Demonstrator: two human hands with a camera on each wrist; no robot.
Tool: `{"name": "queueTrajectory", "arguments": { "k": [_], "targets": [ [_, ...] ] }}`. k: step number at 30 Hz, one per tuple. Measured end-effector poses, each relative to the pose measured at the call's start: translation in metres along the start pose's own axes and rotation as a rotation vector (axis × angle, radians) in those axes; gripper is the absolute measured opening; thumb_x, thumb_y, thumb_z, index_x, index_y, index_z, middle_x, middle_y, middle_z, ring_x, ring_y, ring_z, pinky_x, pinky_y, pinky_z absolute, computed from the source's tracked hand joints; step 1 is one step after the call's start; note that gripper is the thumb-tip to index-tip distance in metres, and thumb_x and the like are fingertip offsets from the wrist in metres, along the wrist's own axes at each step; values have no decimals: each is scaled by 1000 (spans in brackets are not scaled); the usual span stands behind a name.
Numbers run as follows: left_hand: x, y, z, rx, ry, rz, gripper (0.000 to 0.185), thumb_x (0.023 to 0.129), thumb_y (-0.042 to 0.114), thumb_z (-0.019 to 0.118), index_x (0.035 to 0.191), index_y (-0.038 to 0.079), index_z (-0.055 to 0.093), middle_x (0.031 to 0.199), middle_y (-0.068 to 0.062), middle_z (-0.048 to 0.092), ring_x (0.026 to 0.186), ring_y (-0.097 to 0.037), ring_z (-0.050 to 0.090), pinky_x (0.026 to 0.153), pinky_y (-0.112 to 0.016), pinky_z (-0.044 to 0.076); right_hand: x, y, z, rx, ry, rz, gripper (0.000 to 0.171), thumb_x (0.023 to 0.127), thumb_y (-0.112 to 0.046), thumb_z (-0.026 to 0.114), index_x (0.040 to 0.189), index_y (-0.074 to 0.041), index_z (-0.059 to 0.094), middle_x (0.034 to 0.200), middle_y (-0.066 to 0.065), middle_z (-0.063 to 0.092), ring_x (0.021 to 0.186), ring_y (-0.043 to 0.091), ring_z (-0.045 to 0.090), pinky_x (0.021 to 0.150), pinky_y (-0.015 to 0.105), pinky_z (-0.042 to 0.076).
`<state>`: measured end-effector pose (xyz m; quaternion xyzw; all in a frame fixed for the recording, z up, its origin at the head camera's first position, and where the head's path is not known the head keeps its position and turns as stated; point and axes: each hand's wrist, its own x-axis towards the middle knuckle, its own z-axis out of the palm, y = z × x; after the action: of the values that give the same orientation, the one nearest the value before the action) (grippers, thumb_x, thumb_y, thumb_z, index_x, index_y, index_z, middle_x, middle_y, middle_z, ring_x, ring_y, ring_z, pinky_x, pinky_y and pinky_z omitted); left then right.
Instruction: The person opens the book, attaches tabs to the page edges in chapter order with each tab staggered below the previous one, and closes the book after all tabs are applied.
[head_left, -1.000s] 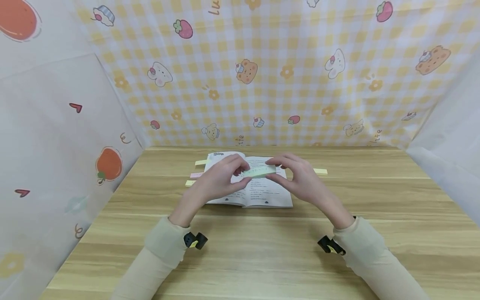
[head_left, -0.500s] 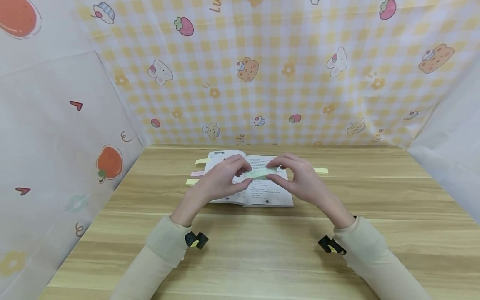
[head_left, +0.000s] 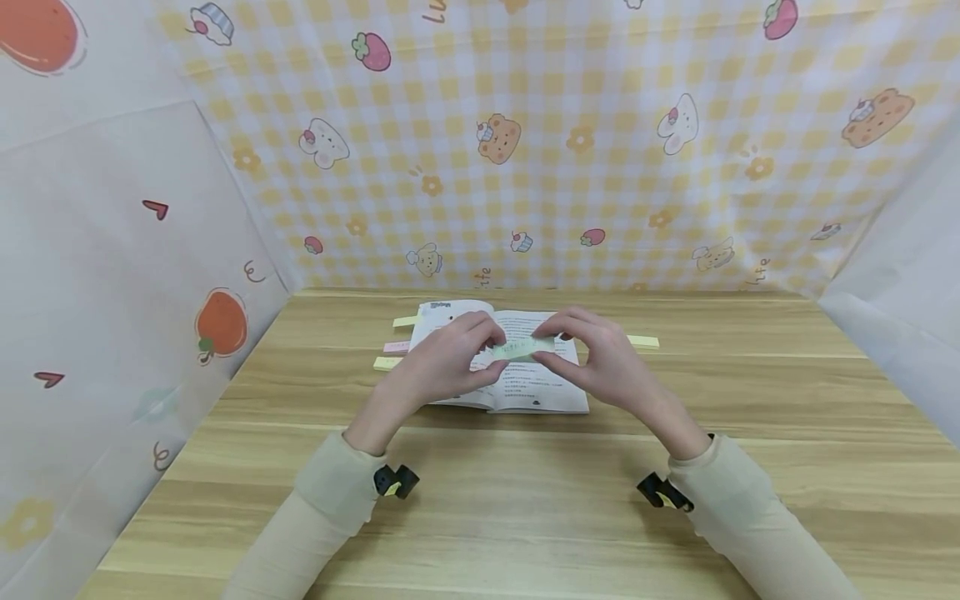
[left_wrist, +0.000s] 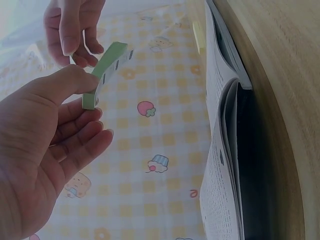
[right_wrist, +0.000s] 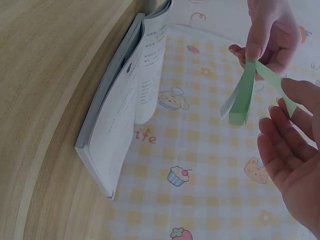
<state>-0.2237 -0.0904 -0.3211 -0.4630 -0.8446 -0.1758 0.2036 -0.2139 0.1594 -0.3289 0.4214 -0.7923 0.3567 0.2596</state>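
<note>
Over the open book point(head_left: 536, 387), both hands hold a narrow pad of green sticky notes point(head_left: 517, 347). My left hand point(head_left: 450, 358) pinches one end of the pad between thumb and fingers. In the right wrist view, a single green sheet point(right_wrist: 272, 80) stands away from the pad point(right_wrist: 242, 100), joined near the left fingertips. The thumb and index finger of my right hand point(head_left: 592, 350) pinch that sheet's far end. Handwriting-like marks show on the strip in the head view. The book's left page is partly hidden behind my left hand.
Yellow and pink tabs stick out from the book's left side, among them a pink tab point(head_left: 397, 347). A yellow tab point(head_left: 642, 342) projects on the right. The wooden table point(head_left: 525, 517) meets a checked cloth backdrop point(head_left: 547, 183) behind the book.
Both hands stay over the book, the left shifting very slightly right. Between them the green strip looks a little more bent than before. The head view has shifted slightly.
</note>
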Motion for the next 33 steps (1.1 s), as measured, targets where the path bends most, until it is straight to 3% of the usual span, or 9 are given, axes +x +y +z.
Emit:
{"name": "queueTrajectory", "arguments": {
  "k": [4,9,19,33],
  "targets": [
    [0,0,0,11,4,3,20,86,12,77,100,4,65,94,-4,63,86,-16,60,77,-26,54,1,-1,0,7,2,-5,25,80,-4,84,102,-6,73,101,2,71,88,15,62,77,28,52],
    [0,0,1,15,-3,-4,20,85,12,77,100,3,65,94,-4,63,86,-15,60,76,-26,54,2,-3,0,16,5,-12,25,80,-4,84,102,-6,73,101,2,70,89,14,63,75,38,54],
    [-3,-3,0,19,2,-40,23,86,12,78,103,3,65,94,-4,62,83,-15,58,72,-26,52,3,-2,-2,24,51,-48,27,77,2,84,101,-4,73,100,4,72,87,16,63,76,33,53],
    [3,-12,1,-122,83,-58,20,89,11,76,102,1,64,96,-8,64,83,-16,59,75,-23,51,7,3,-20,-11,102,-52,30,75,5,84,103,-2,74,100,5,72,87,17,63,80,26,51]
  ]
}}
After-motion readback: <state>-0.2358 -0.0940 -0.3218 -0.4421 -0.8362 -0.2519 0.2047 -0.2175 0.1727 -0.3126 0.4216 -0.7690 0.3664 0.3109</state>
